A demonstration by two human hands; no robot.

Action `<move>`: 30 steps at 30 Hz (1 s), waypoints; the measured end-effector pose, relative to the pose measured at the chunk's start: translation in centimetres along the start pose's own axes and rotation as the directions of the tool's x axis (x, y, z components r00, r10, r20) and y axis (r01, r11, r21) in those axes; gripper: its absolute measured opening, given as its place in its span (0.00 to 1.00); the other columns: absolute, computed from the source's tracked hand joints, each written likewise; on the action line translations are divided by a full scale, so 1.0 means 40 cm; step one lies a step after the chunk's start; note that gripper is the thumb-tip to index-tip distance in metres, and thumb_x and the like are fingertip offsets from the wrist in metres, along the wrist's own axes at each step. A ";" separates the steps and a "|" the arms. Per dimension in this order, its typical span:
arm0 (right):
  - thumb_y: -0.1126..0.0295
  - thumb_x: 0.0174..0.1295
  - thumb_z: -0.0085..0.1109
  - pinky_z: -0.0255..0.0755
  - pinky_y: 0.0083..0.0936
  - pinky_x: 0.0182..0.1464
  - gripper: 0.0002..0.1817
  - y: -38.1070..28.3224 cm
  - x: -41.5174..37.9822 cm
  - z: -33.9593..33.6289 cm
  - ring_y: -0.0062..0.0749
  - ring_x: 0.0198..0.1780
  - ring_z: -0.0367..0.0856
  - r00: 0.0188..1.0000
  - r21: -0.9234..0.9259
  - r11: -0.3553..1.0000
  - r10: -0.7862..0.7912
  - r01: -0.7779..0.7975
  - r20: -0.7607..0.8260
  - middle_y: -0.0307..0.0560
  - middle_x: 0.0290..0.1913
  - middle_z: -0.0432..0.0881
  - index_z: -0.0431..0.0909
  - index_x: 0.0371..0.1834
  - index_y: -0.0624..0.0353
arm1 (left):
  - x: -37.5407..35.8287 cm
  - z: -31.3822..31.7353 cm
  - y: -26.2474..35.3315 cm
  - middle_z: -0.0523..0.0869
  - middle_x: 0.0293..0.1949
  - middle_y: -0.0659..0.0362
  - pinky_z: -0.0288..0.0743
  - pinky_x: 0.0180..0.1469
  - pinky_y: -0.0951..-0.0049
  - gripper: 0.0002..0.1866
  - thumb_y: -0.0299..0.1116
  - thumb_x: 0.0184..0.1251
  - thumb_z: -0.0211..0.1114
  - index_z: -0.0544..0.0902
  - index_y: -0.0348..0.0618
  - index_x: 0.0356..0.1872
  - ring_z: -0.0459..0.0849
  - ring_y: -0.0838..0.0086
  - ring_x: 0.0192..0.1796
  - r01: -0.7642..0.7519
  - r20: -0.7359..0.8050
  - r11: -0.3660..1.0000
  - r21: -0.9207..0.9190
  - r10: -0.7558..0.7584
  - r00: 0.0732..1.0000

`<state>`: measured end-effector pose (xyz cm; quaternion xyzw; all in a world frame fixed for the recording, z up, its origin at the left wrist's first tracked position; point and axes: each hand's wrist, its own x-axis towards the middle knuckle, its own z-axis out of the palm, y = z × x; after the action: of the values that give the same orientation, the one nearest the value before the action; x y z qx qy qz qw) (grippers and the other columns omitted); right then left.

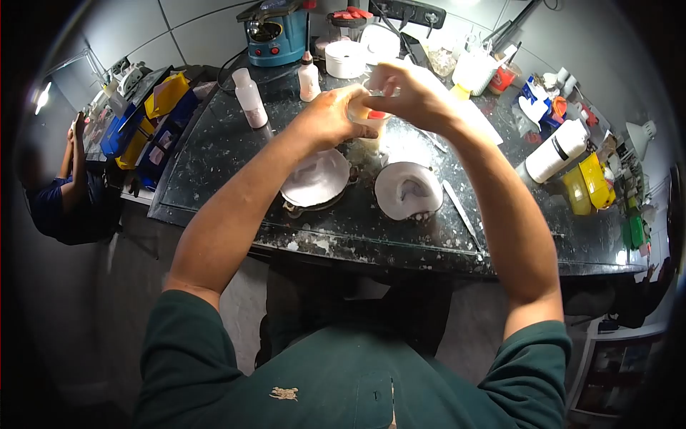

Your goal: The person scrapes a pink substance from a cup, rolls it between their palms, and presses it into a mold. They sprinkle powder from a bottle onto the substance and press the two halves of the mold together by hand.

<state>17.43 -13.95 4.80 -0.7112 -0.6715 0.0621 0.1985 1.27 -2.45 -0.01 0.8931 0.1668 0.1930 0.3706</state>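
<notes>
Two-handed, has a small translucent container (377, 127) at the middle of the worktop (214, 171), beyond two pale casts, with a spot of red near the top. Cannot tell whether lifted or standing, with so much hidden by the hands. Could tip or slip from too loose a hold on the side under an uneven push from above; could then spill over the worktop or toward the casts. Could also misjudge the rim, from glare and from fingers in the line of sight, or catch the left cast (313, 177) by dropping the left forearm too low. Holds the left hand (325, 118) with knuckles up and fingers wrapped narrow around the container's side, forearm slanting in past the left cast. Arches the right hand (414, 96) over the top from the other side, wrist bent, fingers curled; cannot tell, through blur and bright light, whether pinching anything. Holds both elbows wide and both arms reached well forward. Nearer the body, shows the right cast (400, 191), with a slim metal tool (463, 216) just beside. Farther left, shows a capped squeeze bottle (309, 80) and a larger plastic bottle (250, 100), both upright; behind them, a blue machine (275, 37). Well apart at far left, shows another person (57, 179).
</notes>
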 end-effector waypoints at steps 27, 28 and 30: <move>0.64 0.58 0.78 0.79 0.28 0.56 0.22 -0.004 -0.139 0.038 0.30 0.51 0.87 0.723 0.379 0.804 -0.089 0.458 -0.685 0.46 0.47 0.89 0.86 0.55 0.58 | -0.020 -0.064 0.107 0.92 0.46 0.56 0.80 0.61 0.68 0.21 0.24 0.57 0.79 0.86 0.39 0.53 0.88 0.73 0.53 -0.430 -0.242 0.838 -0.335 0.365 0.899; 0.64 0.59 0.77 0.78 0.32 0.60 0.26 -0.014 -0.138 0.041 0.32 0.56 0.85 0.733 0.476 0.744 -0.028 0.469 -0.679 0.48 0.50 0.88 0.83 0.60 0.59 | -0.023 -0.069 0.102 0.90 0.52 0.54 0.78 0.66 0.65 0.27 0.24 0.55 0.81 0.84 0.40 0.58 0.86 0.71 0.58 -0.433 -0.244 0.837 -0.334 0.368 0.898; 0.64 0.60 0.77 0.77 0.38 0.66 0.35 0.005 -0.144 0.043 0.36 0.62 0.83 0.806 0.586 0.680 -0.015 0.442 -0.591 0.53 0.57 0.86 0.74 0.70 0.61 | -0.018 -0.055 0.095 0.89 0.54 0.55 0.76 0.67 0.65 0.29 0.27 0.53 0.82 0.84 0.41 0.59 0.85 0.72 0.60 -0.508 -0.296 0.815 -0.278 0.430 0.853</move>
<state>16.50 -19.25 2.12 -0.4747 -0.5989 0.0814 0.6398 0.19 -4.01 4.00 0.8000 -0.0564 0.4025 0.4414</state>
